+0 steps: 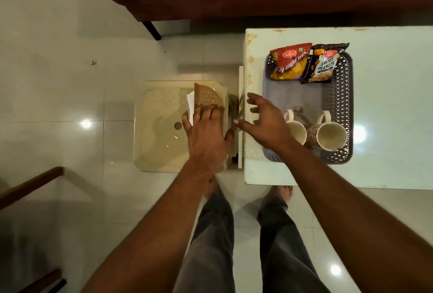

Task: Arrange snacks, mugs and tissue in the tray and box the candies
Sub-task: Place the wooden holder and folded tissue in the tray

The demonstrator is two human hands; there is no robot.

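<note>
The left hand, well left of the tray, has its fingers curled over the near end of a brown woven tissue holder and grips it above a beige stool. The holder's straight side runs away from the person and its rounded edge faces the tray. White tissues show on its far-from-tray side.

The right hand hovers at the tray's left rim with fingers spread and nothing in it.

The dark lattice tray lies lengthwise on a pale table. At its far end are a red packet reading "BHUJIA SEV" and "10/-", and a black packet reading "SALTED PEANUTS". At its near end, two cream mugs, one partly behind the right hand, the other beside it, point their handles toward the packets.
</note>
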